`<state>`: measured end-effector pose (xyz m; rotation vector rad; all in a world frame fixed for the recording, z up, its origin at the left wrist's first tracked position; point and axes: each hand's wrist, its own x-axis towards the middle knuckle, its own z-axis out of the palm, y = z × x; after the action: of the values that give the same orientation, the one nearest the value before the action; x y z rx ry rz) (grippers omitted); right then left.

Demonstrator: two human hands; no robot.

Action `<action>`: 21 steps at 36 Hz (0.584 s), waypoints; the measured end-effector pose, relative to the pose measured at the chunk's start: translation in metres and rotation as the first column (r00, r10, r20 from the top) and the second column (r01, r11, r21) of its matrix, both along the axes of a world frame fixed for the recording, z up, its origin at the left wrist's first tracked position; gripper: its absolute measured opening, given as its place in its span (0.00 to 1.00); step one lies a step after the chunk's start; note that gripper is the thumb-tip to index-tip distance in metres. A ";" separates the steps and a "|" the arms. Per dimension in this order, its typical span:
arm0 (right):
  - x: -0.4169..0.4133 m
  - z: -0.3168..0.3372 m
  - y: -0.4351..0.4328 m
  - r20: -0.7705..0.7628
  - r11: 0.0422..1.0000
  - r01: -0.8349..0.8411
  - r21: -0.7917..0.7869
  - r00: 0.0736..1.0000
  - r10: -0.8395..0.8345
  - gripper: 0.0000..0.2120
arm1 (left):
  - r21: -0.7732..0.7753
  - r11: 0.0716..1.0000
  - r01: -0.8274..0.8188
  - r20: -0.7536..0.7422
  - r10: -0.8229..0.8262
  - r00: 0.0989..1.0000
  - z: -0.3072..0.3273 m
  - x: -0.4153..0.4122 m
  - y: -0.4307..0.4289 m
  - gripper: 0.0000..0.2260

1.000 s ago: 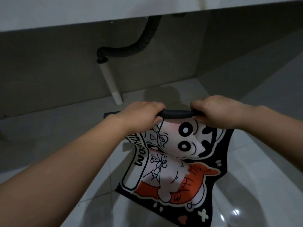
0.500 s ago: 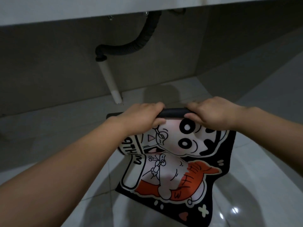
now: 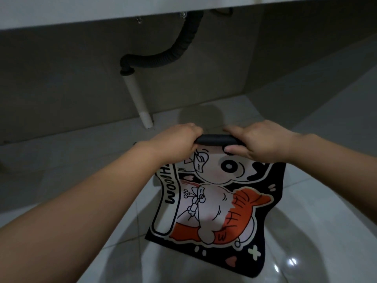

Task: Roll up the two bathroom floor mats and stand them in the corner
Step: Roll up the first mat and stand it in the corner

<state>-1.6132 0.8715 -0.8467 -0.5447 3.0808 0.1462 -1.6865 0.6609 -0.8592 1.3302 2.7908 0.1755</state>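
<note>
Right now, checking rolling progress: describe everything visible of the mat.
The mat is thin and floppy, black-bordered with a white-and-orange cartoon print. Its far edge is rolled into a narrow black tube, gripped by the left hand and right hand. The rest slopes down, rippled, its near edge on the tiled floor.

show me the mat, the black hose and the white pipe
mat (image 3: 212, 213), head view, middle of its printed face
black hose (image 3: 163, 57), head view, its curved middle stretch
white pipe (image 3: 136, 99), head view, midway down its length
</note>
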 end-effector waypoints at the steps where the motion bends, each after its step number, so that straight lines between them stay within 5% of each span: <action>1: 0.000 0.000 -0.001 0.011 1.000 -0.009 -0.006 1.000 0.009 0.21 | -0.008 1.000 -0.007 -0.007 0.007 1.000 -0.001 0.001 -0.001 0.07; 8: -0.004 -0.001 -0.004 0.099 0.999 0.039 -0.038 0.994 -0.035 0.13 | 0.004 0.999 0.049 -0.069 -0.049 0.996 -0.010 0.006 -0.002 0.11; 21: -0.009 -0.011 -0.004 0.026 0.997 0.051 -0.060 0.998 -0.050 0.18 | 0.065 0.998 0.021 0.011 -0.022 1.000 -0.006 -0.001 -0.001 0.12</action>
<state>-1.6223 0.8671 -0.8576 -0.4660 3.0808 0.0460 -1.6876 0.6599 -0.8656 1.3673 2.7832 0.2748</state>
